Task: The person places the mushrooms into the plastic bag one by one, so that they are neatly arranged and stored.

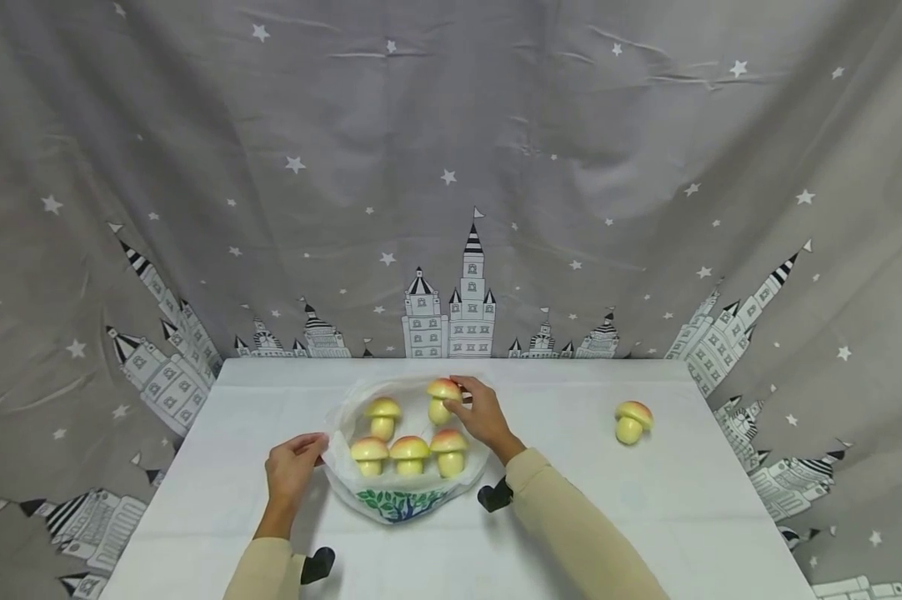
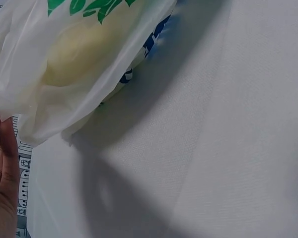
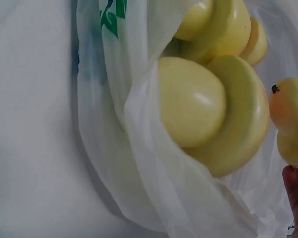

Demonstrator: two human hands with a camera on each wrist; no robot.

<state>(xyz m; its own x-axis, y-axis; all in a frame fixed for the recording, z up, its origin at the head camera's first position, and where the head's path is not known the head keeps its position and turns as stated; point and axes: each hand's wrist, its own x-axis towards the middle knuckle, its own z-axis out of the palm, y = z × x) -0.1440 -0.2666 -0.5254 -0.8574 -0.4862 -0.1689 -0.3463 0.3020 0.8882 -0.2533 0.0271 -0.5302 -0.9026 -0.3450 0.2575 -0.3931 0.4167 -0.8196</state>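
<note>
A white plastic bag with a green and blue tree print lies mouth up on the table. Several yellow toy mushrooms with reddish caps sit inside it. My left hand pinches the bag's left edge; in the left wrist view its fingers meet the thin plastic. With my right hand I hold one toy mushroom at the bag's far right side, over its opening. The right wrist view has this mushroom at the right edge, with fingertips under it.
Another toy mushroom stands alone on the white-covered table, to the right of the bag. Behind the table hangs a grey curtain printed with stars and castles.
</note>
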